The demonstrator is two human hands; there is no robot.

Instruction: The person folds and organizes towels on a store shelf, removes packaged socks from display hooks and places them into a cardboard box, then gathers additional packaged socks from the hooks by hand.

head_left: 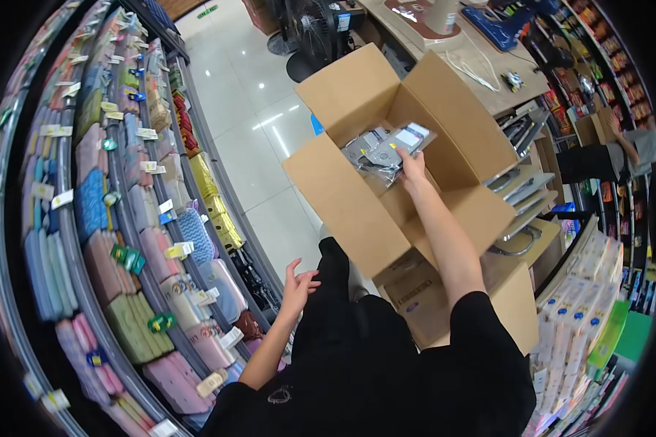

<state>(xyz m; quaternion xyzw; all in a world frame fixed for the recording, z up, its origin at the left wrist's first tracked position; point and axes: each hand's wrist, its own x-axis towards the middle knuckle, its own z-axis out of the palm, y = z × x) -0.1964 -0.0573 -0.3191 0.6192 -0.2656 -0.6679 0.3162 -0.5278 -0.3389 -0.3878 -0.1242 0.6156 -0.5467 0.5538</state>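
An open cardboard box [346, 211] stands in front of me with its flaps spread outward. My right hand [413, 171] reaches into it, fingers closed on a clear plastic packet [408, 138] with dark grey contents and a white label. Similar plastic packets [363, 146] lie beside and partly under the held one, against the box's left side. What exactly the packets contain is hard to make out. My left hand [299, 288] hangs at my left side, fingers apart and holding nothing, between the shelves and my leg.
Shelves of folded towels [91, 200] line the left. Below the open box is another cardboard box [415, 291]. A counter [481, 95] at the upper right bears a blue device [499, 25]. A black fan [317, 33] stands ahead. Another person [619, 149] is at far right.
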